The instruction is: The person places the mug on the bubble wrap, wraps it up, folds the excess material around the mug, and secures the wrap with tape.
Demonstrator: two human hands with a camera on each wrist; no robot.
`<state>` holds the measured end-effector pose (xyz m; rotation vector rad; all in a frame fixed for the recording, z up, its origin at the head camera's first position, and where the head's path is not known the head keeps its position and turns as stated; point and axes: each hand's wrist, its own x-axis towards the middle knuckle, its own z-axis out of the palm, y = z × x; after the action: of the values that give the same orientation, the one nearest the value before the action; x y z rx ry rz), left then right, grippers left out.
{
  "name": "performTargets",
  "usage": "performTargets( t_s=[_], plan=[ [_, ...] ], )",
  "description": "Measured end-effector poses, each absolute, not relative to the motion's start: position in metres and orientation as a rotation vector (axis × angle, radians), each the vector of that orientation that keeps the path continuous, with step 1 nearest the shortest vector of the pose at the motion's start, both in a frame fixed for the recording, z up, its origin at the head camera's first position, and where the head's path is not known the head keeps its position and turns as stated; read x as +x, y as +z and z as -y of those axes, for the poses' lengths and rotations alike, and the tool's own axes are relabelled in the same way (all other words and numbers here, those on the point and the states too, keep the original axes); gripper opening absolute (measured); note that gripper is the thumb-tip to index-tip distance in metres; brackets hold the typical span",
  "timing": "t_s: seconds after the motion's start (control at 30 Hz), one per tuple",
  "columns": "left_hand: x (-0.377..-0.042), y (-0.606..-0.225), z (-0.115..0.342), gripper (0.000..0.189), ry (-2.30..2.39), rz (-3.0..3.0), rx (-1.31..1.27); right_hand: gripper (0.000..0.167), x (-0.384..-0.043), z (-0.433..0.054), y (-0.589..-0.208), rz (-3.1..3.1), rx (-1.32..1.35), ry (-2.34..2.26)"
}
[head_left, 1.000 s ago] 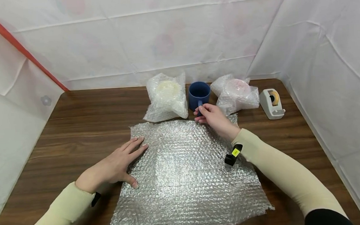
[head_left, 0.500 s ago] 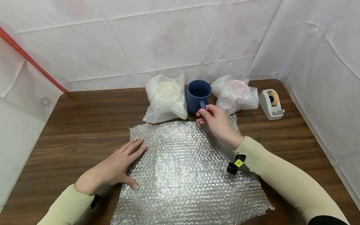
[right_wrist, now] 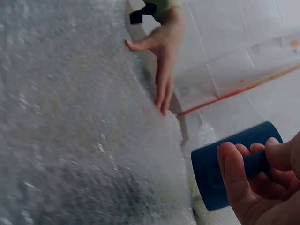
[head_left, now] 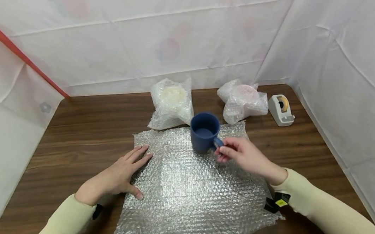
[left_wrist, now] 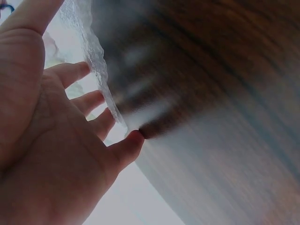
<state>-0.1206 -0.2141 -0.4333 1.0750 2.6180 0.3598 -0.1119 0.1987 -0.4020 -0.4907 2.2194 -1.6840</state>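
A blue mug [head_left: 204,133] is held by its handle in my right hand [head_left: 245,156], above the far part of a bubble wrap sheet [head_left: 185,187]. In the right wrist view the fingers curl around the handle of the mug [right_wrist: 211,173], whose side is apart from the sheet. My left hand [head_left: 117,177] lies with spread, straight fingers on the sheet's left edge. The left wrist view shows the fingertips of this hand [left_wrist: 61,136] at the edge of the wrap [left_wrist: 93,56].
Behind the sheet stand two bubble-wrapped items, one pale yellow [head_left: 172,102] and one pink [head_left: 245,98]. A white tape dispenser [head_left: 281,110] sits at the far right of the brown wooden table [head_left: 90,136]. White sheeting [head_left: 183,36] hangs at the back and sides.
My right hand has lifted the blue mug from between the two wrapped items and brought it toward me, over the bubble wrap sheet. The left hand has stayed in place.
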Motion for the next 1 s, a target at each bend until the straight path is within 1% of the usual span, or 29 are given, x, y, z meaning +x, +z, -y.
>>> performTargets(
  t_s=[0.17, 0.4, 0.47, 0.53, 0.63, 0.77, 0.87, 0.93, 1.0],
  plan=[
    [-0.117, -0.431, 0.217, 0.127, 0.384, -2.611, 1.050, 0.013, -0.099, -0.195, -0.413, -2.137, -0.637, -1.545],
    [-0.120, -0.430, 0.213, 0.127, 0.407, -2.601, 1.034, 0.012, -0.102, -0.204, -0.428, -2.031, -0.746, -1.421],
    [-0.122, -0.429, 0.213, 0.125, 0.439, -2.596, 1.026, 0.012, -0.104, -0.206, -0.429, -2.032, -0.774, -1.391],
    [-0.127, -0.429, 0.213, 0.119, 0.498, -2.611, 1.000, 0.012, -0.106, -0.208, -0.430, -2.049, -0.796, -1.367],
    [-0.138, -0.430, 0.214, 0.105, 0.587, -2.725, 0.900, 0.013, -0.109, -0.207, -0.431, -2.088, -0.825, -1.329],
    [-0.157, -0.430, 0.216, 0.093, 0.705, -2.878, 0.630, 0.014, -0.110, -0.206, -0.431, -2.123, -0.859, -1.300],
    [-0.168, -0.431, 0.219, 0.090, 0.812, -2.849, 0.473, 0.014, -0.110, -0.207, -0.432, -2.152, -0.897, -1.280],
    [-0.172, -0.432, 0.220, 0.084, 0.859, -2.813, 0.435, 0.015, -0.110, -0.207, -0.432, -2.177, -0.912, -1.263],
    [-0.175, -0.432, 0.221, 0.070, 0.891, -2.796, 0.437, 0.015, -0.109, -0.207, -0.432, -2.186, -0.915, -1.253]
  ],
)
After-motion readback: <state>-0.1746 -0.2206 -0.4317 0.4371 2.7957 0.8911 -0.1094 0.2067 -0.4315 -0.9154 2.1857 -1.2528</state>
